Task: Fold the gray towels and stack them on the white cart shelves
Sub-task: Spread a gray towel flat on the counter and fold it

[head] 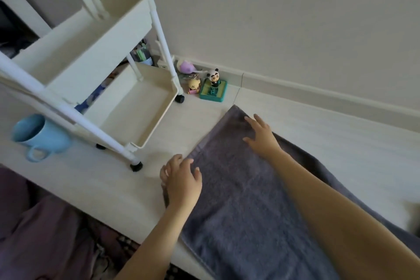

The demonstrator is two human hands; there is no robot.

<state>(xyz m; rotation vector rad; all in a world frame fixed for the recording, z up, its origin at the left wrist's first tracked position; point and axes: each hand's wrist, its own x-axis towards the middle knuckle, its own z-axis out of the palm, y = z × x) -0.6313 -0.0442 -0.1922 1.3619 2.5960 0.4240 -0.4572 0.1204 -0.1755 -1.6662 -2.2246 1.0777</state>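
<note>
Up-left of my fingers stands the white cart (127, 107); my left hand (181, 179) rests loosely spread on the gray towel (238, 200) edge, my right hand (261, 136) lies flat, fingers straight, farther along it

A plain off-white wall (295, 18) runs behind a pale wood-grain tabletop (329, 134), with a light skirting strip (318, 91) along their join. Against that strip stand a panda figure (213, 76) on a green base, a yellow figurine (193, 86) and a purple toy (186, 67). A blue mug (39, 135) lies tipped at the tabletop's left end. Light is soft and even.
</note>
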